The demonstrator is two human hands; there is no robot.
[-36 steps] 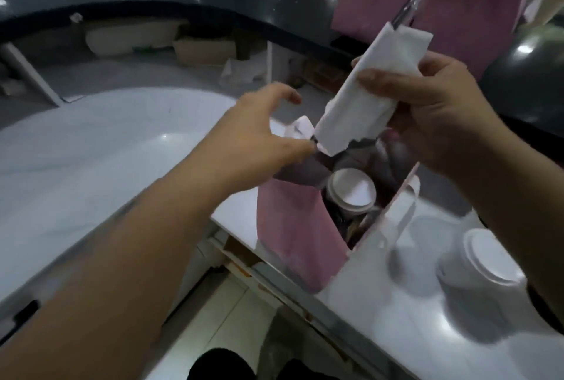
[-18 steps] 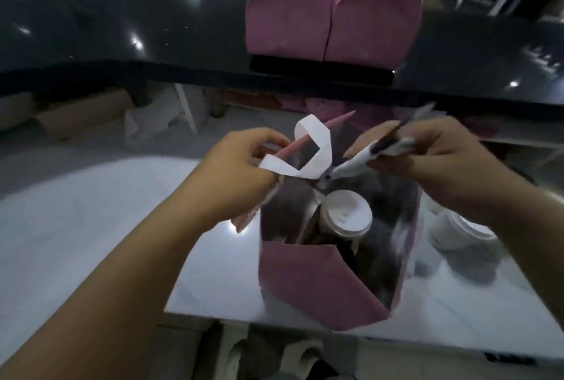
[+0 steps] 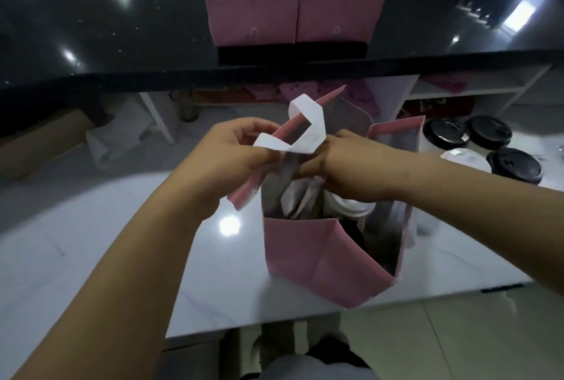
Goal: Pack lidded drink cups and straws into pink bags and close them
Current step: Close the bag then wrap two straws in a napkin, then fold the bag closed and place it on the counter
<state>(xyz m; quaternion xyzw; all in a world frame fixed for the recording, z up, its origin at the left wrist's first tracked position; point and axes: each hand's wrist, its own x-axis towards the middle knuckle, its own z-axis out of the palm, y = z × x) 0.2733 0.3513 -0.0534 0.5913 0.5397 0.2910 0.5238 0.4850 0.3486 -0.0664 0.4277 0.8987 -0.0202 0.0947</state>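
Standing by the white table (image 3: pixel 91 227), I see the person's left hand (image 3: pixel 232 154) with its fingers curled, pinching the left rim of the pink bag (image 3: pixel 305 260) just where the white handle (image 3: pixel 308 129) is fixed. That pull holds the mouth wide. The bag stands upright near the table's front edge. It looks like thin paper with a shiny lining: light, stiff enough to stand, but quick to crease or tear. The reinforced rim beside the handle seems the sensible place to hold it, not the bare wall.

Inside, toward the left of the opening, a pale packet that I take to be the paper-wrapped straws (image 3: pixel 300 196) leans on end. It would be feather-light and easy to bend, so best guided by its upper end.

The right hand (image 3: pixel 345 163) dips knuckles-up into the mouth. Its fingertips are hidden below the rim, so I cannot tell whether it has hold of the packet or has let go.

Beneath it sits a lidded cup (image 3: pixel 348 205), probably heavy and apt to slosh, so I'd support the bag from below when lifting.

Further right stand a white-lidded cup (image 3: pixel 460 157) and several black-lidded cups (image 3: pixel 515 163).
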